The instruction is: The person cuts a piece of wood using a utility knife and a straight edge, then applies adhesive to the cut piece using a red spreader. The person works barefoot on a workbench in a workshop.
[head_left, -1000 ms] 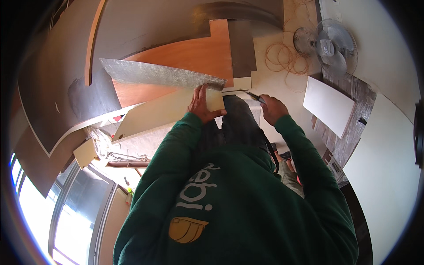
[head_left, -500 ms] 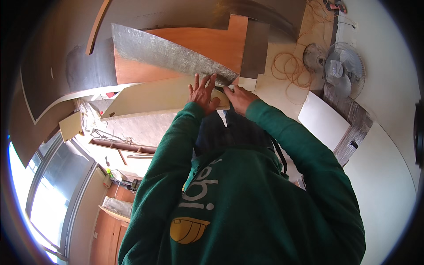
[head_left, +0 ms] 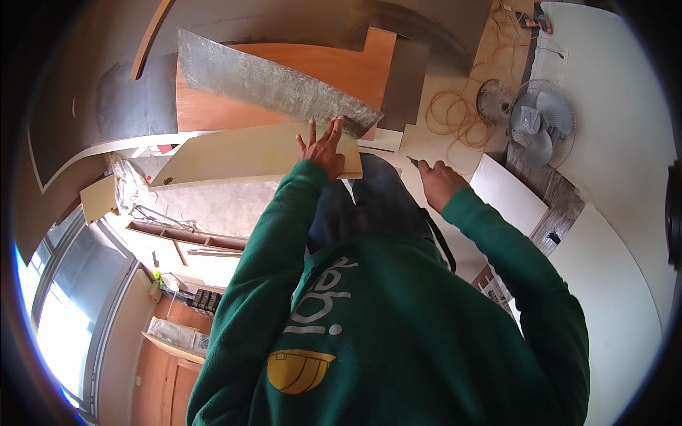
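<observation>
My left hand (head_left: 324, 152) lies with fingers spread on the end of a long cream board (head_left: 241, 154). Its fingertips touch the lower edge of a mottled grey sheet (head_left: 273, 82), which slants over the board's far side. Off to the right, apart from both, my right hand (head_left: 442, 183) is closed round a utility knife (head_left: 414, 162). Only the dark, pointed front of the knife shows; the rest is hidden in the fist. An orange-brown panel (head_left: 320, 59) lies beneath the grey sheet.
A fan (head_left: 543, 121) and a coiled orange hose (head_left: 458, 117) lie at the far right. Near them is a white panel (head_left: 508, 195). A narrow brown strip (head_left: 151, 39) lies far left. Clear plastic wrap (head_left: 128, 177) sits beyond the board's left end, and windows (head_left: 78, 305) stand at left.
My right hand has moved from the board's end, beside my left hand, out to the right with the knife. My left hand stays on the board and sheet. The view has shifted slightly.
</observation>
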`<state>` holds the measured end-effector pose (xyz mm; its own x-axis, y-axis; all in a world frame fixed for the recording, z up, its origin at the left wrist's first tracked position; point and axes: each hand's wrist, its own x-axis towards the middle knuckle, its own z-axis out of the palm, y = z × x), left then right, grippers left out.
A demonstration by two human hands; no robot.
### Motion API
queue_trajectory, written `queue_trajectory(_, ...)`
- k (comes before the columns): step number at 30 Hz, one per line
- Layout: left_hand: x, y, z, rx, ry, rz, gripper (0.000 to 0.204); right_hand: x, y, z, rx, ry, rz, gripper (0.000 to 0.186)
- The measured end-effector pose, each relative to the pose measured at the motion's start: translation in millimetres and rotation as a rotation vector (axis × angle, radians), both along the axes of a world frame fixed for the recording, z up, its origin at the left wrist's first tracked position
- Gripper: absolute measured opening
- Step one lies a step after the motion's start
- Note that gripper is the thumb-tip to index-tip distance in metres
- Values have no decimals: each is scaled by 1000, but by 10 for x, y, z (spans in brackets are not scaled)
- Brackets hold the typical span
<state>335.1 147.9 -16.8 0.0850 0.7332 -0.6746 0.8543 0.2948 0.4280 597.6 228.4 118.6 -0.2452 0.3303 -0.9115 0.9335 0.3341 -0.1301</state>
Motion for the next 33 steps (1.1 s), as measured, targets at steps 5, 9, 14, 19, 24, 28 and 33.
queue_trajectory(5, 79, 81, -65, 39, -11, 26, 98, 101, -89, -218, 29, 376, 26, 73)
queue_trajectory(9, 80, 221, -134, 74, -17, 38, 97, -288, -83, -727, 76, 490, 82, 67)
queue_trajectory(14, 102, 153, -146, 22, -12, 37, 97, -934, 120, -1278, 10, 319, 163, 46)
queue_trajectory(19, 145, 226, -111, 33, 3, 51, 98, -1308, 166, -1405, -21, 179, 203, 37)
queue_trajectory(24, 84, 113, -181, 13, -20, 40, 95, -757, 62, -957, -54, 25, 302, 37)
queue_trajectory(28, 25, 74, -30, -51, -42, 52, 97, 186, -38, -462, 154, -13, 128, 50)
queue_trajectory(33, -9, 133, -119, -14, -46, 47, 99, 134, 7, -359, 103, 436, 62, 78)
